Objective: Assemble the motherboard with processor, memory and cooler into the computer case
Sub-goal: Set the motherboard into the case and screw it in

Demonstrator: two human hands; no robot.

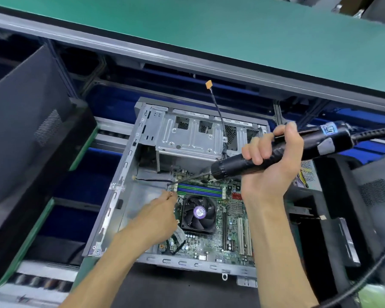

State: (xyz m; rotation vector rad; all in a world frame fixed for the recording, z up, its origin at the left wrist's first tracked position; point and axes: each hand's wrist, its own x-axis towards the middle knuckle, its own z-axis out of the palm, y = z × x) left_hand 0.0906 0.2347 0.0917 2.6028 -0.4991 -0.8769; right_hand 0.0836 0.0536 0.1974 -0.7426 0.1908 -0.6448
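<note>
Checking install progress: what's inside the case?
Inside the case: motherboard with cooler fan and memory. Processor hidden under the cooler; arms cover parts of the board.

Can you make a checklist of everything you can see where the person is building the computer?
Surface: dark bench under the computer case, which lies open on its side.
Job's things: motherboard sits inside the case; cooler fan and memory sticks are on it.
Clutter: nothing seen inside the case.
Grips: right hand is closed around the electric screwdriver, bit tip near the board's top-left corner; left hand is pinched at that corner, contents too small to tell.
Cables: thin wire with orange tag sticks up from the case; thick screwdriver hose.
Surroundings: green shelf above, black case panels at both sides.
</note>
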